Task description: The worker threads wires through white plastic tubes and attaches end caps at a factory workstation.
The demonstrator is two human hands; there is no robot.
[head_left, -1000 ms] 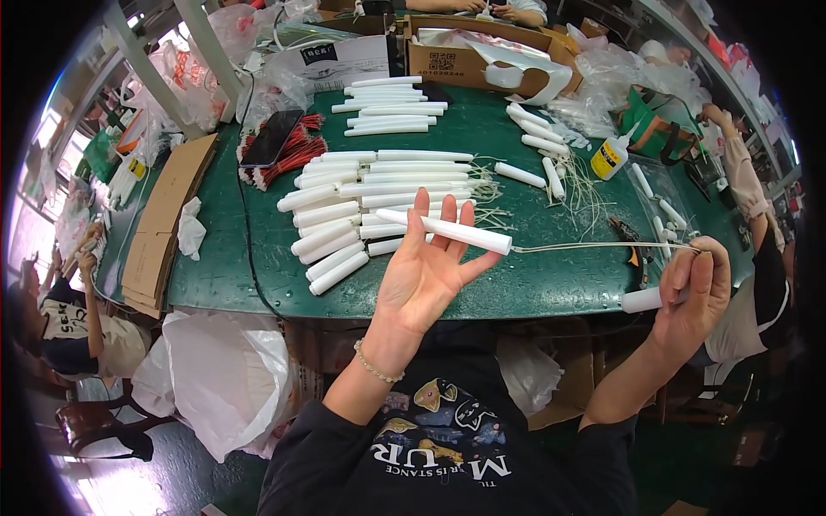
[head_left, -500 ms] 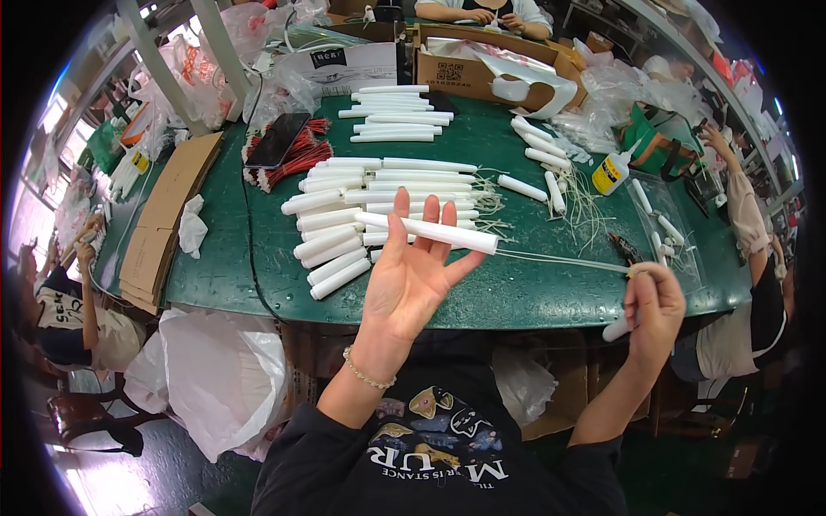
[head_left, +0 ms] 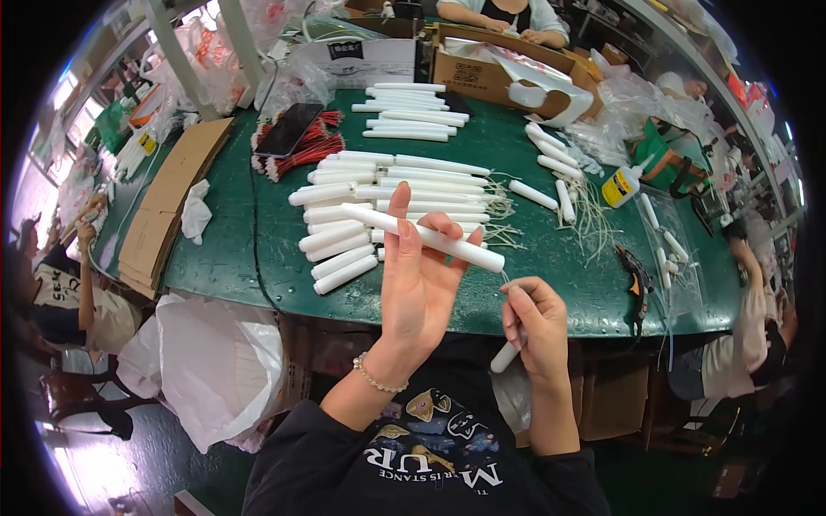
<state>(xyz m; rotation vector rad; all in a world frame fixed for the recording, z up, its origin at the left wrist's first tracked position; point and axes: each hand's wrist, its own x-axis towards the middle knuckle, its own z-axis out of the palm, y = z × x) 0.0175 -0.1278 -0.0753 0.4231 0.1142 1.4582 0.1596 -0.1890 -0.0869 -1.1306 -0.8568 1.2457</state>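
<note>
A long white plastic tube lies slantwise across my left hand, held between the thumb and fingers. From its right end a short stretch of thin pale wire runs down to my right hand, whose thumb and forefinger pinch it. A shorter white tube sticks out below the curled fingers of that hand. Behind my left hand, many similar white tubes lie in rows, with pale wires at their right ends. To the right, on the table, rests a black-and-orange hand tool.
White tubes lie farther back on the green table. A phone sits on red wires. At right are a glue bottle and loose wires. Flat cardboard lies at left; another person's hands are across.
My right hand has come left from the table's right side to just below the tube's end. The long stretched wires no longer show; the black-and-orange tool is now fully visible.
</note>
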